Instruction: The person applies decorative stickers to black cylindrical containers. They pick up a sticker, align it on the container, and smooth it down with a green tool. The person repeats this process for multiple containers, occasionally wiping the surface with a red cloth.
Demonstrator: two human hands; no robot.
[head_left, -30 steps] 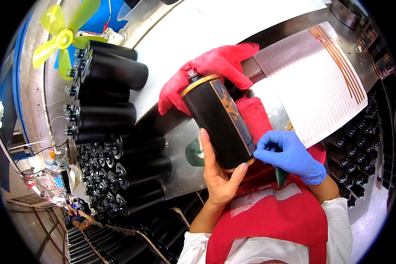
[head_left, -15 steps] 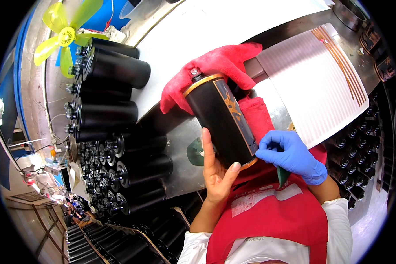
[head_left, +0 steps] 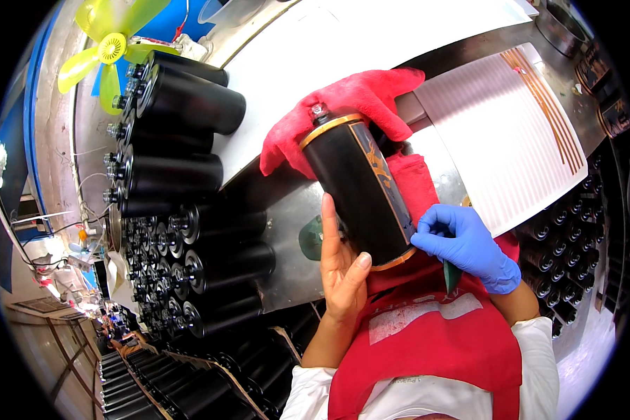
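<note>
Red cloth (head_left: 374, 91) is the landmark. Black bottle (head_left: 353, 185) lies tilted on it: clear-tipped neck end up on the cloth, base end reaching off its near side, toward the person. Gold band at each end; dark label (head_left: 381, 171) with orange-gold artwork runs lengthwise down the bottle's right side. Left hand (head_left: 343, 280), bare, near side of the cloth: fingers straight and thumb spread away from them, fingers up along the bottle's left flank, thumb tip close by the base; can't tell how firm the contact is. Right hand (head_left: 462, 241), blue glove, near side and to the right of the cloth: thumb and index tips pressed together at the label's bottom corner by the base; can't tell if the label edge is between them. Dark green flap (head_left: 451, 276) hangs just under that glove; what carries it is hidden. Left of the cloth: black bottles (head_left: 189, 98) lying stacked, necks pointing left, yellow fan (head_left: 112, 49) beyond them. Right of the cloth: white ribbed sheet (head_left: 493, 140) with thin gold strips (head_left: 544, 112) along its far side. Bare metal tabletop (head_left: 287, 269) shows near-left of the cloth, round green patch (head_left: 311, 238) on it.
</note>
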